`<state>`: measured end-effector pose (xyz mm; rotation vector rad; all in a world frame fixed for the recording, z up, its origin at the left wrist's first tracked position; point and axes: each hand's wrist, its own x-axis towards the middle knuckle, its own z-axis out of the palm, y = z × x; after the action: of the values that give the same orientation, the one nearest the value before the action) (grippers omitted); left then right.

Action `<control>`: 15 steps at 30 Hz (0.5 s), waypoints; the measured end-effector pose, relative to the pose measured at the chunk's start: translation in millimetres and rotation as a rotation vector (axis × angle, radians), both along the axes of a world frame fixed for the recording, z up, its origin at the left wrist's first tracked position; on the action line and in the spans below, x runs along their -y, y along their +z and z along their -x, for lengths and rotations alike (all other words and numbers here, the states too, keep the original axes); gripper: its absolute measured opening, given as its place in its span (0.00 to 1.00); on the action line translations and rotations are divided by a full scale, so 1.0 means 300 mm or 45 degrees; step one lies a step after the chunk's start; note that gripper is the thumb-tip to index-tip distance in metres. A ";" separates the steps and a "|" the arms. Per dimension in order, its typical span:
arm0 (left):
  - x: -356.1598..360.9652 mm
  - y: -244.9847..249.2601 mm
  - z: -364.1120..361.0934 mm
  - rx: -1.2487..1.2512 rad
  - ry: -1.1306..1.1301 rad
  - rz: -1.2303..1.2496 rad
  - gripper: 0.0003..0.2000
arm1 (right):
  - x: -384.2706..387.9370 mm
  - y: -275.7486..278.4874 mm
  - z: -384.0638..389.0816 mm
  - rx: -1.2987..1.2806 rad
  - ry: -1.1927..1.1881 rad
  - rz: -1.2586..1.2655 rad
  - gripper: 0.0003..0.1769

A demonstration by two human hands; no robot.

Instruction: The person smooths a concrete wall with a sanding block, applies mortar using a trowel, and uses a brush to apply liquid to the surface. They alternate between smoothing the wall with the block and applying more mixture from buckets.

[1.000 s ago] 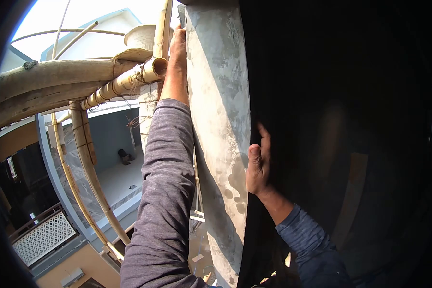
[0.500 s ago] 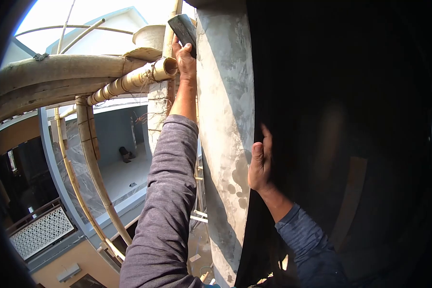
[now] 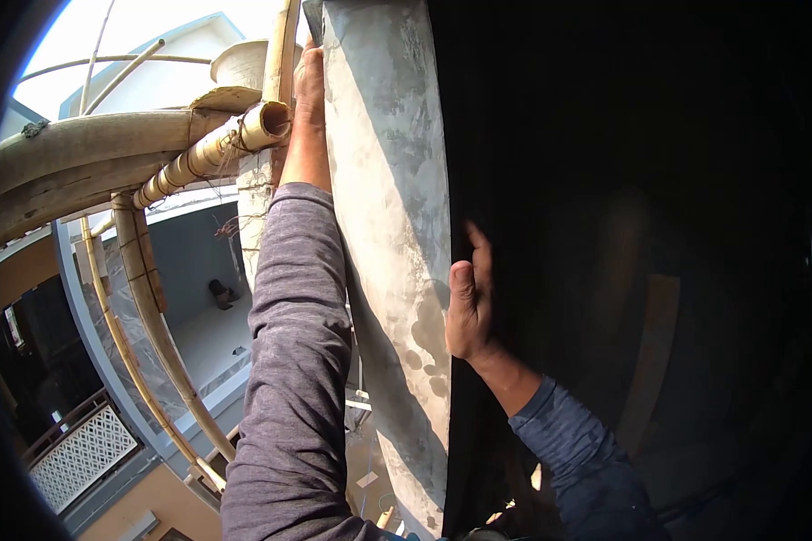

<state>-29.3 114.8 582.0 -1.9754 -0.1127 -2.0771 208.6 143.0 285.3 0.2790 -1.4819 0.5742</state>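
Up high, my left hand point(image 3: 309, 86) is closed round a dark grey plastering float point(image 3: 315, 20), of which only a small part shows past the column's edge. The float is at the left side of a tall cement-plastered column point(image 3: 388, 180). The column has damp, darker patches and a band of shadow across it. Against its right edge rests my right hand point(image 3: 469, 311), thumb up and fingers stretched out toward the dark side, holding nothing. The far fingers are dim in the shade.
Bamboo scaffolding, with a tied pole point(image 3: 216, 153) and a thick beam point(image 3: 99, 149), stands close to my left arm. A pale bucket point(image 3: 241, 63) sits on it. Below left are a white lattice railing point(image 3: 86, 455) and a building. Deep shadow fills the right.
My view has shifted, so column and scaffolding sit further left. My left hand has moved up along the column's edge, and the float is now mostly out of sight. The right hand stays at the edge.
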 end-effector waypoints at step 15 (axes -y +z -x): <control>0.273 -0.356 -0.223 0.451 0.712 1.357 0.20 | -0.012 -0.003 0.021 -0.006 -0.019 0.051 0.40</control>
<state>37.5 32.8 475.1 -1.5926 -1.9141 -2.0723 202.2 146.7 284.4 0.2377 -1.4651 0.5898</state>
